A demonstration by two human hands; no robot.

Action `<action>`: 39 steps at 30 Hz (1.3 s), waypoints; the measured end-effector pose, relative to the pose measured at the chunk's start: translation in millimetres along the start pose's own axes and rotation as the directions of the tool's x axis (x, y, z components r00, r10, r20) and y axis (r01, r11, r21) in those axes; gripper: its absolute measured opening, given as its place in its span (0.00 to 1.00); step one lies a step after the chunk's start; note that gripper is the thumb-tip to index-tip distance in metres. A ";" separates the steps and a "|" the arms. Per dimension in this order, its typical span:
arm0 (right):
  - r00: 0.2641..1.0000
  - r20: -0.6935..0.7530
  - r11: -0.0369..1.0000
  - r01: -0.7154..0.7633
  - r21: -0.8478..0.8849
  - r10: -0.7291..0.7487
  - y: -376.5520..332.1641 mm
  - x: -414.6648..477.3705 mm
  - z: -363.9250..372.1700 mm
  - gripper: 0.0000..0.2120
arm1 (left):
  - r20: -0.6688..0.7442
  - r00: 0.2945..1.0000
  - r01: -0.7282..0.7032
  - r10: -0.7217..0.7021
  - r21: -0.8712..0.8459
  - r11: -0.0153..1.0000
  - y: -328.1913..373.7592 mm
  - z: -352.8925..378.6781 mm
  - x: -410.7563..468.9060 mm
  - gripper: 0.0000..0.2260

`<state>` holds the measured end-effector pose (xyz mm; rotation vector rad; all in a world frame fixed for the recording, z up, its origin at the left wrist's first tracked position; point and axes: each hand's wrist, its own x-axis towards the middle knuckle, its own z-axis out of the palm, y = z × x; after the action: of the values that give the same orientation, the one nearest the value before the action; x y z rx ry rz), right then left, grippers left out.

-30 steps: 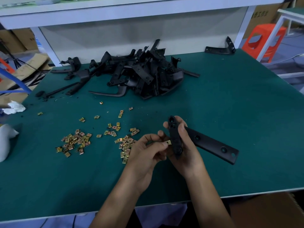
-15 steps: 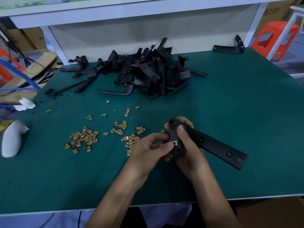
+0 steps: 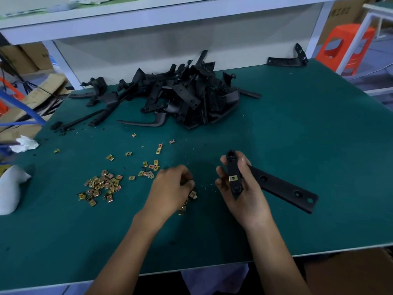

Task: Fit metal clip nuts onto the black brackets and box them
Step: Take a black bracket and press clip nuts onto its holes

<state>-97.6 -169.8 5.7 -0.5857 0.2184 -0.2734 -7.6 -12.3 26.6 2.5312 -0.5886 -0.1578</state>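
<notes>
— Two hands we see over the green table (image 3: 297, 135); what does the right hand (image 3: 244, 196) have?
— We see it hold a black bracket (image 3: 280, 188); its fingers and thumb are curled round the short end; the long end sticks out to the right.
— Is a nut on it?
— Yes; one metal clip nut (image 3: 233, 178) sits clipped on the short end, between the thumb and the fingers.
— And the left hand (image 3: 170, 188)?
— It is down on a small heap of clip nuts (image 3: 193, 195); its fingers are bent over them; we cannot tell if it pinches one or not.
— Where are the other nuts?
— To the left of that hand; we see a bigger bunch (image 3: 102, 186) and some alone, all flat on the table.
— And more brackets?
— Many; a big pile of black brackets (image 3: 187, 96) is at the back of the table, well apart from the hands; one lone bracket (image 3: 285, 60) is at the far right corner.
— What else do we see?
— A white lump (image 3: 10, 188) at the left edge, and an orange stool (image 3: 344, 50) past the table on the right.
</notes>
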 end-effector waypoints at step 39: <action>0.726 0.565 -0.031 0.603 -0.797 -0.393 2.2 -1.8 28.4 0.16 | 0.140 0.989 0.144 -0.039 -0.905 0.399 25.9 -36.7 -24.3 0.05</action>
<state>-91.0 -152.9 27.7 -2.0761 -0.0654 -0.8502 -31.0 -4.0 71.3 1.4304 -0.2464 -0.5019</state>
